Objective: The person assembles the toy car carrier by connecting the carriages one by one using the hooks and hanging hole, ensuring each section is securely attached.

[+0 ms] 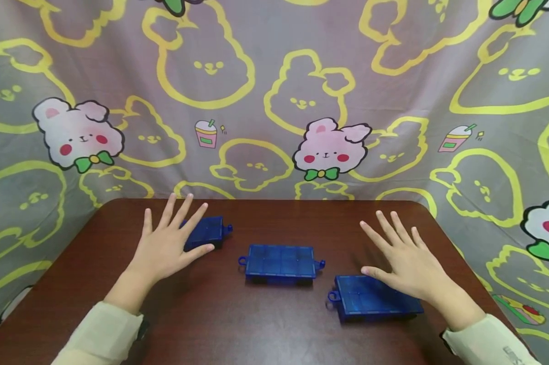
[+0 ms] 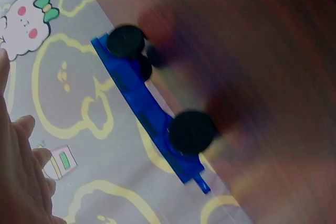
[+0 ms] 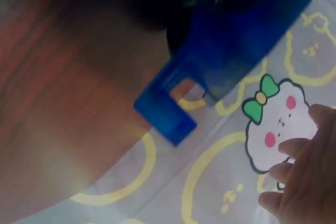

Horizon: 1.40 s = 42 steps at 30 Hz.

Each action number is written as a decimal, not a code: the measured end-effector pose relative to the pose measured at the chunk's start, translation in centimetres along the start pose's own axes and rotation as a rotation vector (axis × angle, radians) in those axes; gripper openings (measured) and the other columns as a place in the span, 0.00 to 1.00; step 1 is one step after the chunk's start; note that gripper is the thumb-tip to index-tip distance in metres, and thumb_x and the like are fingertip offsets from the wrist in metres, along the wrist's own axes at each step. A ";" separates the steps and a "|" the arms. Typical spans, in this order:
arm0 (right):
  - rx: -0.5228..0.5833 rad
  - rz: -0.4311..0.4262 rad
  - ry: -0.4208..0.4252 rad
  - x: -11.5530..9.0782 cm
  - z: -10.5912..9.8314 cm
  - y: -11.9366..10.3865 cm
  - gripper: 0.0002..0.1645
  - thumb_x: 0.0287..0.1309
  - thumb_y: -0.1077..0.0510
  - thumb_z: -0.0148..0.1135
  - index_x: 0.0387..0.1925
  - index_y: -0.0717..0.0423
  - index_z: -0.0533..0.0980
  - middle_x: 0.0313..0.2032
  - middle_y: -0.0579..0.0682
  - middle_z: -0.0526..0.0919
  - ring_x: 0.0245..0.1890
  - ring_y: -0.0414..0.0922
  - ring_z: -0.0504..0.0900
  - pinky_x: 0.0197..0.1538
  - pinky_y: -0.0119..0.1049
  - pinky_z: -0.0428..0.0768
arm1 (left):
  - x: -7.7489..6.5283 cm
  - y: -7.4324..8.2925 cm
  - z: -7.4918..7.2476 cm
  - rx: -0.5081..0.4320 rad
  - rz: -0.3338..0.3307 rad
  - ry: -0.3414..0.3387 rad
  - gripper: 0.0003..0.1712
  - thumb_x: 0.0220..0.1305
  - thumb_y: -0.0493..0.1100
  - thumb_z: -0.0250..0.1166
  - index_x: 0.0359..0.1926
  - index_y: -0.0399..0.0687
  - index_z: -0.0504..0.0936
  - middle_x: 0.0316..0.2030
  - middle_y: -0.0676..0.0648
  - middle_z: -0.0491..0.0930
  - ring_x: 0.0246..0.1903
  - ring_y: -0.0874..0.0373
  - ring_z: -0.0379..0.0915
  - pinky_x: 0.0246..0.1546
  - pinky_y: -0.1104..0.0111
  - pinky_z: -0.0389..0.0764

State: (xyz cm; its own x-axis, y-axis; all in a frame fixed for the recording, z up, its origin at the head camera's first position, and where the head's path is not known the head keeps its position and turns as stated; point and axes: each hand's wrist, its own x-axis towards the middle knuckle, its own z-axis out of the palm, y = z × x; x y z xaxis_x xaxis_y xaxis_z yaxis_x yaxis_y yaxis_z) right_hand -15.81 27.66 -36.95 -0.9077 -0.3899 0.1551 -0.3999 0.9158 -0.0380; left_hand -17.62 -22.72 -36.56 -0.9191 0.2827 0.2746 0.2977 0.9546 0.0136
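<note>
Three flat blue toy wagons stand apart on the table. My left hand, fingers spread and holding nothing, is over the left wagon and hides part of it. In the left wrist view a wagon shows black wheels and a small coupling peg. The middle wagon has a ring at its left end and a peg at its right. My right hand, also spread and holding nothing, covers a corner of the right wagon. Close up in the right wrist view is a blue coupling piece.
The wagons are on a dark reddish-brown table with rounded far corners. A grey curtain with yellow outlines and cartoon bunny heads hangs behind the table and along its sides.
</note>
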 end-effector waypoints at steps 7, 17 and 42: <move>0.044 -0.022 -0.037 -0.5 0.7 -1.0 0.55 0.58 0.25 0.56 0.79 0.34 0.46 0.80 0.51 0.37 0.80 0.55 0.29 0.69 0.74 0.47 | -0.3 2.0 0.4 -0.021 0.039 -0.050 0.53 0.59 0.79 0.52 0.79 0.67 0.46 0.81 0.49 0.38 0.79 0.43 0.25 0.68 0.28 0.37; 0.100 -0.078 -0.089 -1.3 1.5 -2.3 0.60 0.49 0.19 0.57 0.78 0.33 0.49 0.80 0.50 0.44 0.80 0.56 0.39 0.68 0.73 0.54 | 0.0 4.1 1.2 -0.106 0.197 -0.129 0.50 0.63 0.76 0.53 0.78 0.76 0.40 0.80 0.60 0.37 0.80 0.52 0.29 0.70 0.32 0.47; 0.158 -0.221 -0.192 -2.5 2.5 -3.1 0.62 0.41 0.20 0.66 0.74 0.43 0.62 0.69 0.54 0.71 0.72 0.64 0.63 0.61 0.66 0.72 | 1.8 7.4 3.0 -0.378 0.321 -0.314 0.47 0.63 0.66 0.63 0.77 0.65 0.56 0.78 0.53 0.53 0.79 0.51 0.42 0.70 0.34 0.54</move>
State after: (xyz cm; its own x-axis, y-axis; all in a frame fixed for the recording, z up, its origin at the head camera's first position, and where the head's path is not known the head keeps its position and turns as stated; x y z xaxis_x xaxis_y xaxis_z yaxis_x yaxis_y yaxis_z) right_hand -12.65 25.53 -39.67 -0.7982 -0.6023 -0.0121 -0.5908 0.7866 -0.1794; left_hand -17.87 -14.86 -38.87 -0.7830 0.6215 0.0245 0.5923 0.7331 0.3342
